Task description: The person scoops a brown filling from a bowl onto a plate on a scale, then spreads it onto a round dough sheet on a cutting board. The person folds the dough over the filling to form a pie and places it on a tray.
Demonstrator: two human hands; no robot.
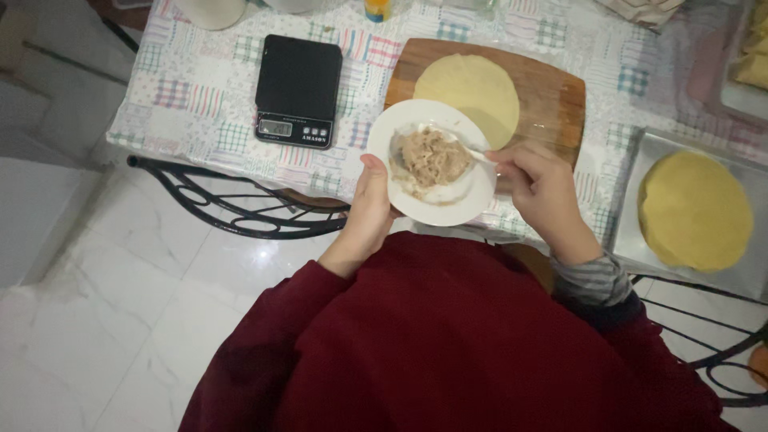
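1. Our left hand [370, 210] is closed on the near rim of a white plate [462, 200], holding it up over the counter [200, 104] edge.
2. Our right hand [538, 186] pinches a spoon [472, 152], its bowl in the brownish filling [432, 158] on the plate.
3. Just beyond both hands, a round dough sheet [468, 90] lies on a wooden board [552, 100].
4. A black scale [298, 90] sits beyond our left hand.

Left hand [370, 210] was raised, palm inward, thumb hooked up, fingers curled under and out of view. Right hand [538, 188] was level opposite it, fingers pinched together, wrist bent.
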